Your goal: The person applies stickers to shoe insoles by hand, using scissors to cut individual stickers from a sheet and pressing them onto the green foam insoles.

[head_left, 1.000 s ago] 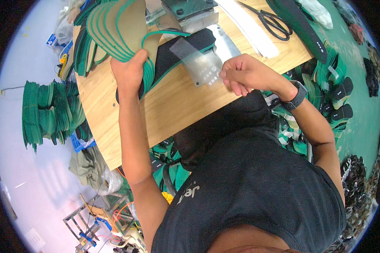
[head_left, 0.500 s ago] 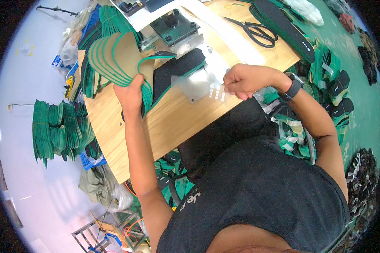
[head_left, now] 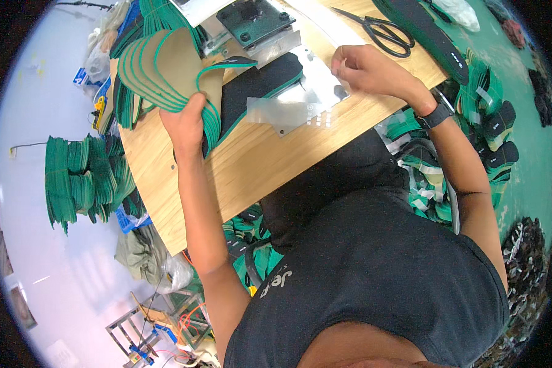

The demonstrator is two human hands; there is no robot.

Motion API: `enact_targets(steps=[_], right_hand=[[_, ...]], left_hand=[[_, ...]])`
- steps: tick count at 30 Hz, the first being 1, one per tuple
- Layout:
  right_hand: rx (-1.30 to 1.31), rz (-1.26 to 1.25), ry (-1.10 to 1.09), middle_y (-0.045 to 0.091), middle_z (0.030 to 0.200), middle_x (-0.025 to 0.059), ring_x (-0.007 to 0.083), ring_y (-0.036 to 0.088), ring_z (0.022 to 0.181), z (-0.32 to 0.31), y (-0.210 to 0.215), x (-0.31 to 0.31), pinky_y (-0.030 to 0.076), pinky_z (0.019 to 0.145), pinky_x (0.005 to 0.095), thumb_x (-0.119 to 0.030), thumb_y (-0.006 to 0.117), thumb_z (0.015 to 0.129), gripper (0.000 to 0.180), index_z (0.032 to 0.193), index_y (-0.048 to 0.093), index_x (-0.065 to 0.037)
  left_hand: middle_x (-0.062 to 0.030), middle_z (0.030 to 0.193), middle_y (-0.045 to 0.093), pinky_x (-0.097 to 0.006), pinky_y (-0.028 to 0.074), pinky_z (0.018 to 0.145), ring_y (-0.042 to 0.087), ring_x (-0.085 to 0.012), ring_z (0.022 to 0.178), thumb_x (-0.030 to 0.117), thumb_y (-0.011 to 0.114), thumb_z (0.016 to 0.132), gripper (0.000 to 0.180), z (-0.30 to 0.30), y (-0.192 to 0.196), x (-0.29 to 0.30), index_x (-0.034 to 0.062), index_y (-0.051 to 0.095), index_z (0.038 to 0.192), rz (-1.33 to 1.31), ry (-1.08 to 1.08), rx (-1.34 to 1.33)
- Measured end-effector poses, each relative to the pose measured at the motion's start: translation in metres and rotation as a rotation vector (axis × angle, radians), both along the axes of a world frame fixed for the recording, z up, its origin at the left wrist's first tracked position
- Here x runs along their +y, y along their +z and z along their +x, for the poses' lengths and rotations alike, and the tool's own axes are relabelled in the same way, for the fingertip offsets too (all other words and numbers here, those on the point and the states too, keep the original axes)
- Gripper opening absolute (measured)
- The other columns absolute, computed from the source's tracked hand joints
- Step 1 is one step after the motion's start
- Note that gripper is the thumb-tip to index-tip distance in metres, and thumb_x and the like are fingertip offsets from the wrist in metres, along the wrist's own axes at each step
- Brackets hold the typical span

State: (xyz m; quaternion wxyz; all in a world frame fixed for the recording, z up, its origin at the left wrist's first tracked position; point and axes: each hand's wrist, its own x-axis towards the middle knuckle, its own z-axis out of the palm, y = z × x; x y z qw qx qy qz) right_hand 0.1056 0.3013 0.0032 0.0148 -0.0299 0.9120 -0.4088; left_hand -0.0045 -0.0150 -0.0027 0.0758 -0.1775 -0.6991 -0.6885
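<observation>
At ten o'clock over one tabletop (head_left: 245,175), the left hand (head_left: 183,126) gripped at least five insoles (head_left: 179,61) fanned toward eleven; at one, the right hand (head_left: 369,69) hung curled, contents unclear, near one translucent sheet (head_left: 273,112).

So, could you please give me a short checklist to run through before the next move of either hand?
1. Left hand gripping the fanned insoles: ok, its thumb lies over the stack.
2. Right hand apart from the clear sheet: ok, a gap shows between them.
3. Right hand empty: cannot tell, its fingers are curled in.
4. Metal plate uncovered: not ok, the clear sheet overlaps part of it in this view.
5. Scissors apart from both hands: ok, they lie on the wooden table beyond the right hand.
</observation>
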Motion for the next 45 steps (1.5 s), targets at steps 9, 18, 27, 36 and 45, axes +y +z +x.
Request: enact_targets(steps=[9, 18, 27, 36, 45], right_hand=[[0.007, -0.115, -0.129, 0.06, 0.06, 0.0112, 0.0194, 0.059, 0.052, -0.018, -0.016, -0.043, 0.047, 0.053, 0.032, -0.023, 0.06, 0.088, 0.04, 0.116, 0.057, 0.005], [0.058, -0.343, -0.197, 0.06, 0.058, 0.0054, 0.0093, 0.055, 0.049, -0.004, -0.014, -0.068, 0.042, 0.046, 0.0228, -0.025, 0.06, 0.091, 0.039, 0.119, 0.056, 0.003], [-0.166, -0.739, -0.276, 0.06, 0.06, 0.0019, 0.0062, 0.053, 0.048, -0.027, -0.02, -0.069, 0.036, 0.041, 0.0183, -0.022, 0.059, 0.092, 0.021, 0.078, 0.059, -0.006], [0.205, -1.055, -0.074, 0.061, 0.077, 0.0027, 0.0143, 0.067, 0.073, 0.005, -0.015, -0.078, 0.049, 0.065, 0.0222, -0.014, 0.058, 0.092, 0.018, 0.077, 0.054, -0.006], [0.853, -0.731, 0.062, 0.065, 0.09, 0.0109, 0.0178, 0.063, 0.08, 0.039, 0.077, -0.028, 0.052, 0.074, 0.0289, -0.013, 0.048, 0.097, 0.016, 0.097, 0.057, 0.0]], left_hand=[[-0.0044, 0.094, 0.063, -0.027, 0.046, 0.08, 0.059, -0.014, 0.084, -0.002, 0.062, 0.07, 0.029, 0.005, 0.003, 0.002, -0.0044, 0.061, 0.099, -0.054, 0.053, -0.009], [-0.004, 0.092, 0.063, -0.027, 0.046, 0.078, 0.058, -0.0134, 0.083, 0.001, 0.062, 0.07, 0.028, 0.003, 0.001, 0.004, -0.0043, 0.061, 0.097, -0.054, 0.05, 0.021], [-0.0048, 0.093, 0.062, -0.028, 0.046, 0.079, 0.058, -0.0147, 0.084, 0.002, 0.064, 0.069, 0.028, 0.004, 0.003, 0.0, -0.0035, 0.061, 0.096, -0.061, 0.044, 0.0], [-0.0137, 0.099, 0.061, -0.039, 0.052, 0.079, 0.062, -0.0247, 0.085, 0.003, 0.06, 0.073, 0.028, 0.002, 0.041, -0.084, -0.0069, 0.057, 0.1, 0.314, 0.437, 0.177], [-0.016, 0.102, 0.06, -0.039, 0.056, 0.074, 0.064, -0.0271, 0.088, 0.005, 0.054, 0.078, 0.03, 0.015, 0.059, -0.161, -0.0075, 0.054, 0.105, 0.549, 0.54, 0.121]])
